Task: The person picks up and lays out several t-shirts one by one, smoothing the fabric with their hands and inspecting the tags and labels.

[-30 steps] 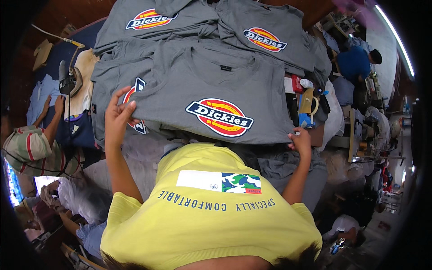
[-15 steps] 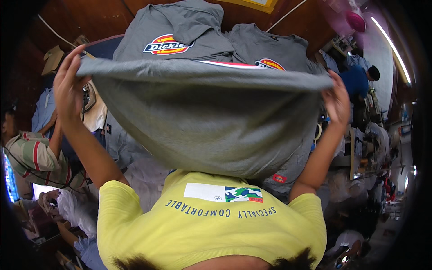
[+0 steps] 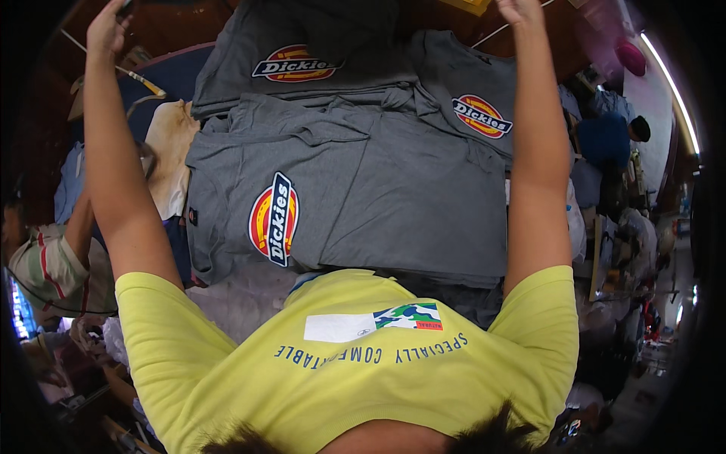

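Observation:
Both my arms reach up to the top edge of the view. My left hand (image 3: pixel 110 32) is closed at the upper left, with a small dark bit of cloth at its fingers. At the upper right, my right hand (image 3: pixel 520 10) is curled and partly cut off by the edge. The grey T-shirt they hold is almost wholly out of view above. Between my forearms lies a folded grey T-shirt (image 3: pixel 408 197) with a red and yellow badge print, on top of a stack. Farther back are another grey T-shirt pile (image 3: pixel 234 60) and a printed grey T-shirt (image 3: pixel 469 72).
A yellow-handled tool (image 3: pixel 147 82) and a stained pale cloth (image 3: pixel 170 140) lie left of the stack. At the left sits a person in a striped shirt (image 3: pixel 57 265). Another person in blue (image 3: pixel 605 140) is at the far right, among cluttered worktables.
My hands have swung up and away with the grey T-shirt, which stretched between them before. The folded stack it covered now shows.

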Tool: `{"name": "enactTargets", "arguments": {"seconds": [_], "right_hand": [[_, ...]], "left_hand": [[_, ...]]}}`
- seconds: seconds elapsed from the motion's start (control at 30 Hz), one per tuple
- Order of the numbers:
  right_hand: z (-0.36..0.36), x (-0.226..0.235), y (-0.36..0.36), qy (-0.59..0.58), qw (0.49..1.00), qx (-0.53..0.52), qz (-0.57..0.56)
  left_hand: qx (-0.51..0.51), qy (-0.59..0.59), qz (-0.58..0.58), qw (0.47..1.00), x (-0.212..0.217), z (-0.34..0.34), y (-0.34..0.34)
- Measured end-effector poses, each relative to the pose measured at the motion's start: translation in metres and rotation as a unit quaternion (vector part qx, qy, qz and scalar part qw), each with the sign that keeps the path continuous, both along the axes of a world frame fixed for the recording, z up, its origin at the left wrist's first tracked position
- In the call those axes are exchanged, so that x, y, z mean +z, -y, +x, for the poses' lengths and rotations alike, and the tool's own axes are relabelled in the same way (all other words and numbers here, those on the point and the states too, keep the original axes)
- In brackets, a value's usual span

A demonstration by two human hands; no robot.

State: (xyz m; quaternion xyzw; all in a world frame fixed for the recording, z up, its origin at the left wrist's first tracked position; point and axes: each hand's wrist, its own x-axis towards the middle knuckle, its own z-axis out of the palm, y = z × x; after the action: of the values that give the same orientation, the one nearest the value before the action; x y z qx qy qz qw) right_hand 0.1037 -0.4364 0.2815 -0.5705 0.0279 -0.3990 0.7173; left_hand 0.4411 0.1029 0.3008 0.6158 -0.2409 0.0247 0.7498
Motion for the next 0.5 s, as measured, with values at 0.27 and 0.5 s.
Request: {"name": "enactTargets", "arguments": {"seconds": [0.27,0.5], "right_hand": [[0.003,-0.189,-0.041,-0.204,0.972,-0.050,0.108],[-0.128,-0.259,-0.110,-0.280,0.942,-0.158,-0.093]], "left_hand": [[-0.001,-0.221,0.045,0.974,-0.199,0.023,0.011],[0.205,0.085,0.402,0.888,-0.318,-0.065,0.015]]}}
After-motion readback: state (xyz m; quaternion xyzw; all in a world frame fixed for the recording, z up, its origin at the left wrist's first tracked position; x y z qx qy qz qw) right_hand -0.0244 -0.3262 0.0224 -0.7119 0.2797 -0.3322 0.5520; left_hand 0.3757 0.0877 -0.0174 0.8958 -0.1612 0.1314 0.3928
